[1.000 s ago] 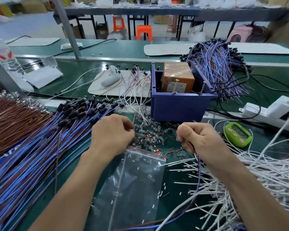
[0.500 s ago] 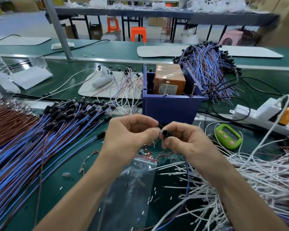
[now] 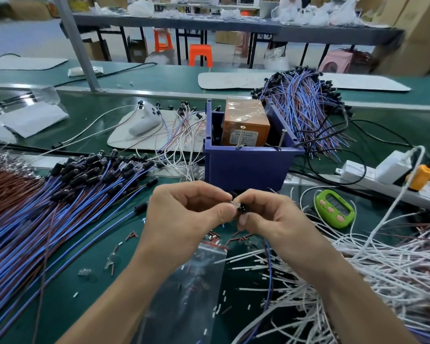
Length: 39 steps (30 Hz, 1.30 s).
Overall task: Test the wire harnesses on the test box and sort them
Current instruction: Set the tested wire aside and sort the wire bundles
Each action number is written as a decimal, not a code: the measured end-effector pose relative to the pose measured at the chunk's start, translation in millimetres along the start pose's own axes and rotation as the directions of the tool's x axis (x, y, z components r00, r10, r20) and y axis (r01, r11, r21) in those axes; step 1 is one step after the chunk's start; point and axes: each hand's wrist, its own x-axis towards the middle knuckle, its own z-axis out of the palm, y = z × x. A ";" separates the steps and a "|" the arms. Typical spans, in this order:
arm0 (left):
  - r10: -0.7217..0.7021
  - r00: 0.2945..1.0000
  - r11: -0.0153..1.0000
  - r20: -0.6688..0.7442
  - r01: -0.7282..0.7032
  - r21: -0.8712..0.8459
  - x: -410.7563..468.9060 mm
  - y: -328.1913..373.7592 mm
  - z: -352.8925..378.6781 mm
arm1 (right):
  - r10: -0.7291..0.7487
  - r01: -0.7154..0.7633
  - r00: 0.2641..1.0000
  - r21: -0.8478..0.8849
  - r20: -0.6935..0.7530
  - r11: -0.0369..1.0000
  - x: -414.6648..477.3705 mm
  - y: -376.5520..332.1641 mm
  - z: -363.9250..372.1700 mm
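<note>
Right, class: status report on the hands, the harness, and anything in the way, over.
Left hand pinching clear part. Right hand pinching black connector, blue wire trailing down. Loose white wires piled at right.

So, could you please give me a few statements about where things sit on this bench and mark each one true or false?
1. The left hand pinches a small clear part and the right hand a black connector, in front of the blue box. True.
2. The green counter lies left of both hands. False: it lies to the right of the right hand.
3. An orange-brown block stands inside the blue box. True.
4. The white wires are piled on the left. False: they lie on the right, and the blue-and-brown harnesses lie on the left.
</note>
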 end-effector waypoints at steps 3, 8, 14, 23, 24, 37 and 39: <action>0.070 0.998 0.992 -0.009 -0.068 0.104 -0.8 -1.7 -2.4 | -0.025 0.024 0.999 -0.066 -0.024 0.998 0.1 0.4 -0.3; 0.097 0.995 0.978 0.014 -0.098 0.185 -1.3 -4.4 -5.5 | -0.051 0.037 0.996 -0.174 -0.073 0.984 0.9 2.3 1.7; 0.046 0.999 0.983 0.015 -0.048 0.180 -0.2 -9.8 -8.5 | -0.029 -0.001 0.994 -0.275 -0.103 0.962 0.3 5.0 1.5; -0.004 1.000 0.986 -0.016 0.007 0.169 1.3 -17.6 -7.5 | -0.041 -0.011 0.991 -0.386 -0.127 0.922 0.2 7.2 1.2; -0.007 1.000 0.986 -0.015 0.010 0.165 1.3 -17.9 -7.1 | -0.040 -0.014 0.991 -0.393 -0.129 0.919 0.3 7.6 1.3; -0.087 0.996 0.986 -0.005 0.087 0.143 3.8 -22.6 -8.5 | -0.028 -0.031 0.990 -0.412 -0.135 0.910 0.4 9.9 -0.2; -0.098 0.995 0.986 -0.011 0.098 0.136 4.9 -23.3 -8.4 | -0.024 -0.031 0.991 -0.398 -0.133 0.917 0.3 9.5 0.7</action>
